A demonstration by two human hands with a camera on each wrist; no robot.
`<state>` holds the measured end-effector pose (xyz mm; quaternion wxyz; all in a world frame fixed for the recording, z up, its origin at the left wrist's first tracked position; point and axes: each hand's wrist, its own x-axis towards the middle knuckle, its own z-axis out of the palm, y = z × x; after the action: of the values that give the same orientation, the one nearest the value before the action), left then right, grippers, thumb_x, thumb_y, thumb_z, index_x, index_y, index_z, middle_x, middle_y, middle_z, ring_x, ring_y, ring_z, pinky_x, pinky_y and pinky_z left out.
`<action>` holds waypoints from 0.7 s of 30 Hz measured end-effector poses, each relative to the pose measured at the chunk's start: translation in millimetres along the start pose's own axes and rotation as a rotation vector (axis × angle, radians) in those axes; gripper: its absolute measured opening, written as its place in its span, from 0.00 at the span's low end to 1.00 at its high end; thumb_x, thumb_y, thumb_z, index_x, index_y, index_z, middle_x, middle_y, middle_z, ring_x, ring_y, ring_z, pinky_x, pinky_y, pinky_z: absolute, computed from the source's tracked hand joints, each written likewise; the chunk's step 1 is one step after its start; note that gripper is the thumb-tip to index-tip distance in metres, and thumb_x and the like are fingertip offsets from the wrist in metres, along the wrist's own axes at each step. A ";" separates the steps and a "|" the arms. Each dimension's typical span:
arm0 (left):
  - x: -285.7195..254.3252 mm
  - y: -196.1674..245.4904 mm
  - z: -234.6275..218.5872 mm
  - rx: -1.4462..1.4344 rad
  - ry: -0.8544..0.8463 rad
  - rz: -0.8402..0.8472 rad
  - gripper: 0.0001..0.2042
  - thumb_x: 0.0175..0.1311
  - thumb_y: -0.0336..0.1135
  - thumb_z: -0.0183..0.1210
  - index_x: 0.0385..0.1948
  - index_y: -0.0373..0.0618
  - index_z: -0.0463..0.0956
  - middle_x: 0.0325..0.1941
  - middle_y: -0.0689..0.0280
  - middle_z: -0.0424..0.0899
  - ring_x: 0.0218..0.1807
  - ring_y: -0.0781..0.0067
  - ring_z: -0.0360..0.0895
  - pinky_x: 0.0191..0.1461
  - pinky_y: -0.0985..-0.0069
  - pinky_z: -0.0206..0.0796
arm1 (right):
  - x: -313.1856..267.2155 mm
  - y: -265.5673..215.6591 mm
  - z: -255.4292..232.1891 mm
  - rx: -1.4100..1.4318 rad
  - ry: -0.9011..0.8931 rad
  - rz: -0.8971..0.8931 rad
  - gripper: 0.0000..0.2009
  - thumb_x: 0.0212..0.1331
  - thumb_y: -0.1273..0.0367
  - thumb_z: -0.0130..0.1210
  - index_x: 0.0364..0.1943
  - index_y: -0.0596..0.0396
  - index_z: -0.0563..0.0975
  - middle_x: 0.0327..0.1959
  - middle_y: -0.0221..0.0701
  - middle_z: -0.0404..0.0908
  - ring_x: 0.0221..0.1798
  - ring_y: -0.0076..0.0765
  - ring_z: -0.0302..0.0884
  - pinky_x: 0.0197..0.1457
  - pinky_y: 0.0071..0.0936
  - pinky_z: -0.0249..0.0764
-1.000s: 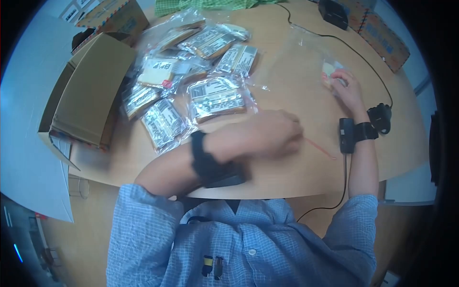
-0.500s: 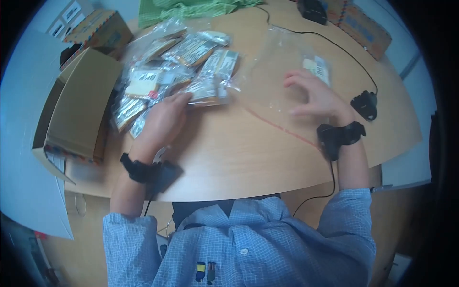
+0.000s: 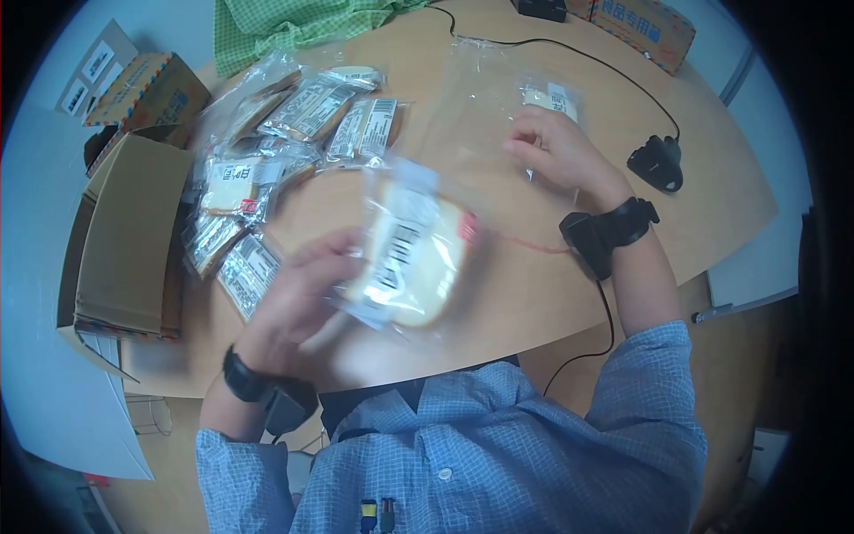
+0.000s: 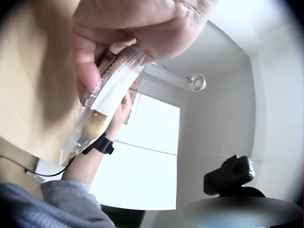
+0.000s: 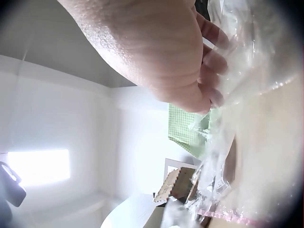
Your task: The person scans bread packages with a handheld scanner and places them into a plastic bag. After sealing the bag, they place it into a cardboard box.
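In the head view my left hand (image 3: 307, 280) pinches the edge of a clear-wrapped slice of bread (image 3: 418, 254) with a printed label and a red mark, raised over the table. The left wrist view shows the packet (image 4: 95, 124) edge-on below the thumb and fingers. My right hand (image 3: 565, 151) rests over a large clear plastic bag (image 3: 463, 107), fingers loosely curled with their tips at the film. Another wrapped slice (image 3: 551, 100) lies within the bag's outline, partly covered by that hand. A reddish strip (image 3: 534, 245) runs along the bag's near edge.
Several wrapped bread packets (image 3: 307, 107) lie piled at the left. Beside them stands an open cardboard box (image 3: 133, 240), with another box (image 3: 156, 93) behind. Green checked cloth (image 3: 285, 31) lies at the back. A black cable (image 3: 587, 60) leads to a black device (image 3: 656, 165) at the right.
My left hand reached into the pile, took a bread packet and brought it toward the middle. My right hand, spread wider half a second ago, has its fingers closer together over the bag.
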<state>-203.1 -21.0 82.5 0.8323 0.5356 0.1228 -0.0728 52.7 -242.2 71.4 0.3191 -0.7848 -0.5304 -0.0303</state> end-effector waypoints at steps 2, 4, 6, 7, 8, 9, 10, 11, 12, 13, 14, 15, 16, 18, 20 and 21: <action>18.5 -9.9 14.8 -0.080 -0.050 -0.144 0.16 0.55 0.27 0.50 0.47 0.36 0.69 0.41 0.60 0.78 0.41 0.73 0.77 0.48 0.76 0.70 | -0.8 -1.5 -4.1 0.041 0.026 0.005 0.08 0.50 0.68 0.54 0.26 0.60 0.74 0.26 0.32 0.70 0.28 0.31 0.68 0.31 0.24 0.65; 42.2 -17.4 11.9 -0.068 -0.108 -0.193 0.15 0.55 0.27 0.50 0.46 0.36 0.69 0.41 0.60 0.77 0.40 0.73 0.77 0.46 0.75 0.71 | -0.4 -4.3 -8.6 0.082 0.052 0.004 0.07 0.51 0.69 0.54 0.26 0.60 0.75 0.26 0.29 0.70 0.27 0.26 0.68 0.29 0.21 0.64; 63.0 -12.3 14.4 -0.056 -0.162 -0.246 0.15 0.56 0.28 0.50 0.46 0.36 0.69 0.40 0.60 0.77 0.40 0.73 0.77 0.45 0.75 0.72 | -0.2 -6.8 -11.3 0.176 0.061 0.010 0.08 0.50 0.68 0.56 0.26 0.60 0.77 0.24 0.32 0.72 0.27 0.31 0.69 0.30 0.24 0.66; 73.9 -6.8 17.4 -0.074 -0.073 -0.232 0.14 0.58 0.30 0.50 0.45 0.36 0.69 0.40 0.61 0.77 0.39 0.73 0.77 0.42 0.76 0.72 | 0.5 -5.4 -11.1 0.174 0.060 0.009 0.08 0.50 0.68 0.56 0.26 0.60 0.77 0.24 0.32 0.72 0.27 0.31 0.69 0.30 0.24 0.66; 81.0 -3.9 19.9 -0.093 0.015 -0.220 0.13 0.59 0.31 0.49 0.45 0.36 0.69 0.40 0.61 0.77 0.39 0.73 0.77 0.39 0.76 0.73 | 0.5 -2.9 -9.9 0.216 0.038 0.004 0.07 0.50 0.68 0.56 0.26 0.60 0.77 0.26 0.28 0.72 0.27 0.24 0.67 0.29 0.21 0.63; 86.3 -5.5 19.2 -0.092 0.013 -0.221 0.13 0.59 0.31 0.49 0.45 0.36 0.69 0.40 0.61 0.77 0.39 0.73 0.77 0.39 0.76 0.73 | 0.1 -1.0 -9.5 0.258 0.017 0.000 0.07 0.51 0.69 0.56 0.27 0.59 0.76 0.28 0.24 0.71 0.27 0.18 0.65 0.27 0.17 0.60; 93.3 -9.0 16.5 -0.138 0.007 -0.090 0.14 0.60 0.32 0.49 0.46 0.37 0.68 0.41 0.60 0.76 0.41 0.71 0.76 0.43 0.74 0.71 | 0.3 -0.8 -9.9 0.257 0.021 0.002 0.07 0.51 0.69 0.56 0.27 0.59 0.76 0.28 0.24 0.71 0.27 0.18 0.65 0.27 0.17 0.60; 100.1 -12.6 14.5 -0.183 0.001 0.038 0.14 0.61 0.34 0.49 0.47 0.38 0.67 0.43 0.59 0.75 0.43 0.69 0.75 0.46 0.73 0.69 | 0.6 -1.4 -8.9 0.230 0.016 -0.038 0.06 0.50 0.69 0.56 0.27 0.59 0.76 0.27 0.24 0.71 0.26 0.18 0.65 0.27 0.17 0.60; 106.9 -16.9 12.8 -0.228 -0.008 0.164 0.15 0.62 0.35 0.50 0.48 0.38 0.66 0.44 0.58 0.74 0.46 0.67 0.74 0.50 0.71 0.67 | 0.5 -1.5 -8.0 0.203 0.012 -0.075 0.06 0.50 0.69 0.56 0.27 0.59 0.77 0.27 0.24 0.71 0.26 0.19 0.64 0.27 0.17 0.60; 101.4 -17.6 28.2 -0.061 0.149 0.260 0.21 0.59 0.32 0.52 0.52 0.33 0.59 0.50 0.56 0.70 0.51 0.66 0.69 0.54 0.73 0.61 | 0.2 -0.9 -6.7 0.205 0.018 -0.064 0.06 0.50 0.69 0.56 0.27 0.59 0.77 0.27 0.24 0.71 0.26 0.19 0.64 0.27 0.17 0.60; 100.5 -24.7 27.0 -0.059 0.144 0.248 0.21 0.59 0.32 0.52 0.52 0.33 0.59 0.50 0.56 0.70 0.51 0.66 0.69 0.54 0.73 0.61 | 0.6 -0.5 -5.2 0.222 0.013 -0.074 0.06 0.50 0.69 0.56 0.27 0.59 0.77 0.27 0.24 0.71 0.26 0.19 0.64 0.27 0.17 0.60; 101.4 -33.3 23.6 0.408 0.251 0.442 0.23 0.57 0.31 0.54 0.53 0.34 0.58 0.51 0.56 0.69 0.51 0.65 0.69 0.53 0.72 0.61 | 0.9 -0.7 -3.8 0.238 0.008 -0.086 0.06 0.50 0.69 0.57 0.26 0.58 0.77 0.27 0.24 0.71 0.25 0.19 0.63 0.27 0.17 0.60; 98.3 -32.3 28.0 0.881 0.350 0.631 0.24 0.55 0.30 0.55 0.53 0.34 0.58 0.52 0.55 0.68 0.50 0.63 0.69 0.51 0.72 0.62 | 1.3 -2.9 -3.8 0.239 0.011 -0.079 0.06 0.50 0.69 0.57 0.26 0.58 0.77 0.27 0.24 0.71 0.25 0.19 0.63 0.27 0.17 0.60; 91.4 -21.7 34.1 1.089 0.319 0.668 0.23 0.53 0.29 0.55 0.52 0.33 0.61 0.50 0.52 0.69 0.50 0.58 0.69 0.51 0.70 0.61 | 1.5 -8.8 -5.1 0.218 0.004 -0.052 0.07 0.47 0.69 0.57 0.24 0.60 0.78 0.25 0.36 0.75 0.35 0.34 0.75 0.32 0.24 0.68; 99.8 -13.5 37.6 1.065 0.044 0.259 0.18 0.52 0.29 0.55 0.46 0.35 0.68 0.50 0.49 0.69 0.51 0.53 0.68 0.51 0.68 0.60 | 1.1 -8.7 -2.1 0.231 0.015 -0.057 0.07 0.45 0.69 0.57 0.24 0.60 0.78 0.24 0.37 0.75 0.32 0.34 0.75 0.30 0.25 0.68; 109.9 -12.8 35.8 1.270 -0.047 0.379 0.15 0.51 0.30 0.56 0.41 0.35 0.72 0.50 0.48 0.70 0.52 0.50 0.67 0.53 0.66 0.60 | 0.9 -7.4 -0.4 0.235 -0.019 -0.083 0.06 0.45 0.70 0.57 0.25 0.59 0.78 0.25 0.31 0.74 0.29 0.28 0.70 0.30 0.21 0.66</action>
<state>-96.4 -57.7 54.4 0.3555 0.9328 -0.0583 0.0050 46.9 -240.0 75.5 0.4025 -0.7196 -0.5652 0.0262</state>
